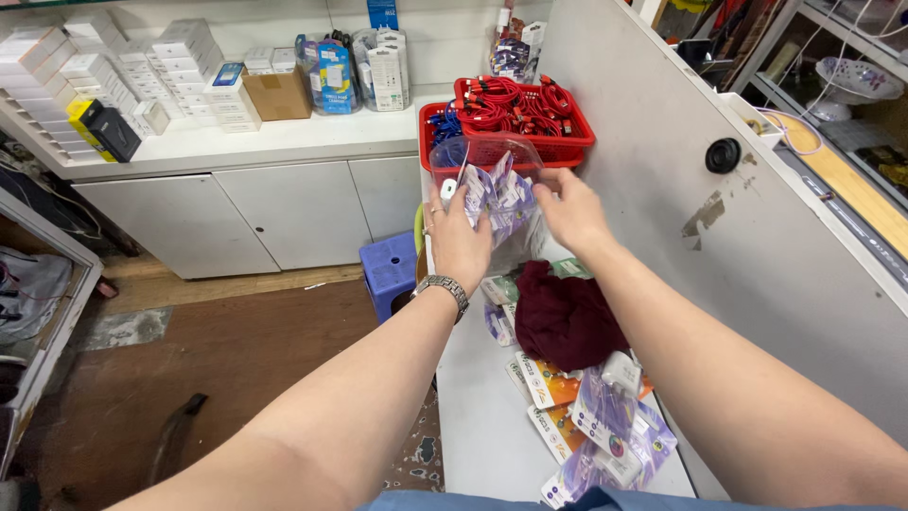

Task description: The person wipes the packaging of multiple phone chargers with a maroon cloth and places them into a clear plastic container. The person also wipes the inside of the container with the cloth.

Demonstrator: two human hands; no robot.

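A narrow white counter (pixel 482 416) runs up the centre of the frame, bounded on the right by a grey panel (pixel 757 237); open floor lies to the left. A bunch of purple packets (pixel 498 194) is clamped between the left hand (pixel 459 241) and the right hand (pixel 570 213) inside a clear plastic bag (pixel 487 166). Just behind, a red basket (pixel 511 128) is filled with red cables (pixel 515 104). Lower down, a maroon cloth (pixel 565 317) and more packets (pixel 591 426) crowd the counter.
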